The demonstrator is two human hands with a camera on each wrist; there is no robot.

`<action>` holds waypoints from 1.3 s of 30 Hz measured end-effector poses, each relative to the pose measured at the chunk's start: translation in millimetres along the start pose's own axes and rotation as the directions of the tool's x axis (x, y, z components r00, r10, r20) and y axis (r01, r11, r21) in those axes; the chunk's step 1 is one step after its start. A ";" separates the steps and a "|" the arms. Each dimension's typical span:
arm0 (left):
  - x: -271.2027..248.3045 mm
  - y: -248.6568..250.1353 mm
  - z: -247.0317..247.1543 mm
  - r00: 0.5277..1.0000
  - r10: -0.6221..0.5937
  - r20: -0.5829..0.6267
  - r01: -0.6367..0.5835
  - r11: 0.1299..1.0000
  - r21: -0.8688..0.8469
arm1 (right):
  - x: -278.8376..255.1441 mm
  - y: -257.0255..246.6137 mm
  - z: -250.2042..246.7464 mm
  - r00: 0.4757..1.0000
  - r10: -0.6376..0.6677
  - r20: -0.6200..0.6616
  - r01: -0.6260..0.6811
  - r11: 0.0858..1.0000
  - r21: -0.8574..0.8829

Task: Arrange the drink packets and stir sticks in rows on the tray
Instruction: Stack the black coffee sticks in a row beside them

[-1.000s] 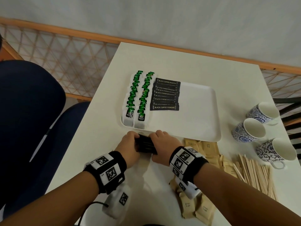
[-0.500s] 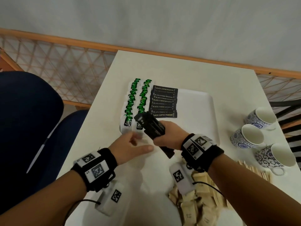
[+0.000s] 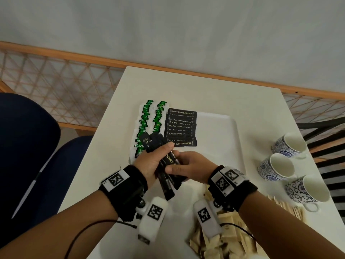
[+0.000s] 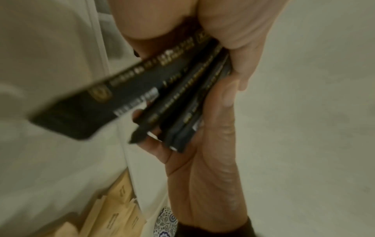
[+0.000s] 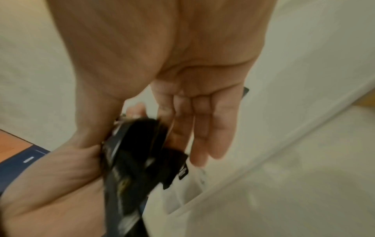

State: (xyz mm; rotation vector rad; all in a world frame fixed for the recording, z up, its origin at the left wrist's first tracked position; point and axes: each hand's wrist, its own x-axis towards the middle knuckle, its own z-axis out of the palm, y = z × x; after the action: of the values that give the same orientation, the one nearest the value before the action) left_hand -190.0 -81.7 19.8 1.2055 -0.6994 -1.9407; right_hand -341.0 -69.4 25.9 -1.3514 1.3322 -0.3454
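Note:
A bundle of black coffee packets is held fanned above the near left edge of the white tray. My left hand grips its upper part, thumb on top. My right hand pinches its lower part, with the thumb in front and straight fingers behind. On the tray lie two rows of green packets and one row of black packets. Brown packets and wooden stir sticks lie on the table at the near right.
Three blue-patterned cups stand to the right of the tray. A dark blue chair is to the left of the white table. A wooden rail with lattice runs behind. The tray's right half is bare.
One second ago both hands gathered the black packets on the table before the tray. The right hand then lifted the bundle, and now the left hand grips it as well.

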 end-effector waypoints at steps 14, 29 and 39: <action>26.9 8.1 -6.8 0.992 -0.111 -0.052 0.114 0.992 0.053 | 9.9 10.6 -19.5 0.979 -0.055 -0.195 0.051 0.998 -0.022; 33.9 10.8 -8.0 0.990 -0.088 -0.109 0.084 0.996 -0.042 | 27.1 29.2 -22.1 0.889 -0.341 -0.306 0.278 0.933 -0.229; 35.1 4.7 -12.3 0.989 -0.055 -0.135 0.058 0.998 0.017 | 26.2 24.9 -35.6 0.955 -0.068 -0.289 0.112 0.984 0.140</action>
State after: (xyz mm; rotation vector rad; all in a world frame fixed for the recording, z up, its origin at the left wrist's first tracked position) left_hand -187.5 -113.7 0.4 1.3688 -0.6223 -1.8817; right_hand -374.0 -101.1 3.8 -1.2670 1.4470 -0.7135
